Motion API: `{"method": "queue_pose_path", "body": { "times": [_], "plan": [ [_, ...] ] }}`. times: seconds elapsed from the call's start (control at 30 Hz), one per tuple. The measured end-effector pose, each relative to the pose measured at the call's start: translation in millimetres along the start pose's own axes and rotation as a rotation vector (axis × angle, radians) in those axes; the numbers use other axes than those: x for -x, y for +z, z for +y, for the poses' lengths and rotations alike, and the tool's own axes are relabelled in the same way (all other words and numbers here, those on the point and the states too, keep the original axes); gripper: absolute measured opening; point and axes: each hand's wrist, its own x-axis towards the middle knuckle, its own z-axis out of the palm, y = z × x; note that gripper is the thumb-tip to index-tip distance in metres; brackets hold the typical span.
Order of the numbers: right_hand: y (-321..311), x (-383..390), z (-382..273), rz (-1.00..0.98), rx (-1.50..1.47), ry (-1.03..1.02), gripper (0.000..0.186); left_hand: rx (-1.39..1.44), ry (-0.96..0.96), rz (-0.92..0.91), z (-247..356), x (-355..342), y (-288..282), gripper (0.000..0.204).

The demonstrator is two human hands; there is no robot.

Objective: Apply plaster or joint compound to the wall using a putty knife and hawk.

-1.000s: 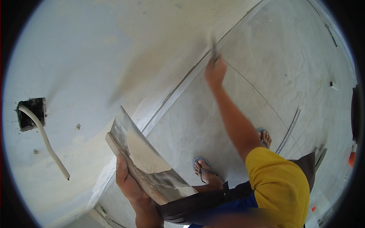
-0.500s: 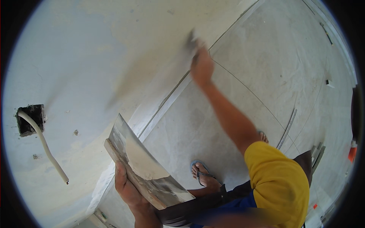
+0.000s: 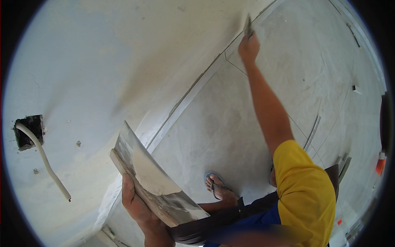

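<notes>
My left hand (image 3: 133, 199) grips the wooden edge of a flat metal board (image 3: 163, 204) in the lower middle, with a beige layer of putty (image 3: 152, 173) on its face. My right hand (image 3: 249, 48) is stretched to the upper middle, closed on a narrow grey blade tool (image 3: 248, 25), slightly blurred, which is against or just beside the wall (image 3: 177, 37) near its lower edge; I cannot tell whether it touches.
A square wall hole (image 3: 29, 129) has a pale conduit (image 3: 51, 168) hanging from it. My sandalled foot (image 3: 216, 185) stands on the tiled floor (image 3: 193, 115). Metal strips (image 3: 343, 168), a long bar (image 3: 312, 131) and an orange object (image 3: 380, 164) lie at the right.
My right hand and its tool swung left across the wall, then moved up and right along the wall's lower edge. My left hand and the board have shifted slightly left.
</notes>
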Motion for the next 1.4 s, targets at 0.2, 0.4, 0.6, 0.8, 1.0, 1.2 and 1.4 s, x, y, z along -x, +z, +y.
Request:
{"method": "queue_pose_path", "body": {
  "times": [0.2,0.4,0.6,0.8,1.0,1.2,1.4],
  "plan": [
    [18.2,-16.4,20.1,-0.203,0.011,-0.019,0.036,0.023,0.000,-0.046,3.3,-4.1,-6.9,0.041],
    [-16.1,204.9,-98.4,-0.268,-0.255,-0.204,0.059,-0.014,0.014,0.001,1.8,-4.9,-8.0,0.041],
    [-74.5,323.2,-182.2,-0.592,-0.363,-0.164,0.061,0.012,0.032,-0.007,3.6,-2.4,-6.9,0.040],
    [-73.3,283.1,-155.2,-0.571,-0.378,0.098,0.046,0.072,0.033,-0.015,8.5,-3.3,-19.5,0.041],
    [-35.6,215.8,-142.7,-0.256,-0.369,0.054,0.043,0.069,0.070,-0.032,16.7,8.2,-27.9,0.042],
    [-80.2,351.2,-204.3,-0.674,-0.578,-0.028,0.049,0.147,0.045,0.016,16.2,4.3,-27.8,0.042],
    [-54.8,370.4,-157.4,-0.542,-0.632,0.623,0.026,0.159,0.080,0.032,15.2,12.0,-28.7,0.043]
  ]
}}
